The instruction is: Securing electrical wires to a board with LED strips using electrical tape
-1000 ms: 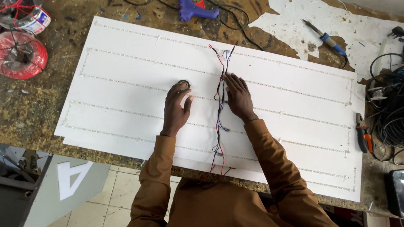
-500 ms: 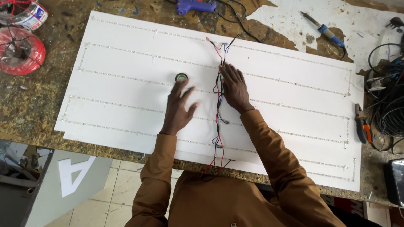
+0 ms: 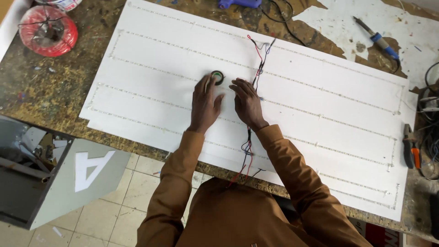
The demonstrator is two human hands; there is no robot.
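**Left hand back on the tape roll**

Nearest the person, the wire bundle (image 3: 249,142) runs up the white panel (image 3: 320,114). The right hand (image 3: 247,104) has slid left off it, lying flat and loose, holding nothing. The left hand (image 3: 205,103), lifted a moment ago, now rests its fingertips on the small tape roll (image 3: 217,77), not clasping it. Beyond the roll, a blue glue gun (image 3: 238,3).

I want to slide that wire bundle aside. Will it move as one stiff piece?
Probably not. The wire bundle looks thin and wavy, so likely floppy. Its loose ends splay apart, so strands may snag. The right hand rests on it, pinning it there.
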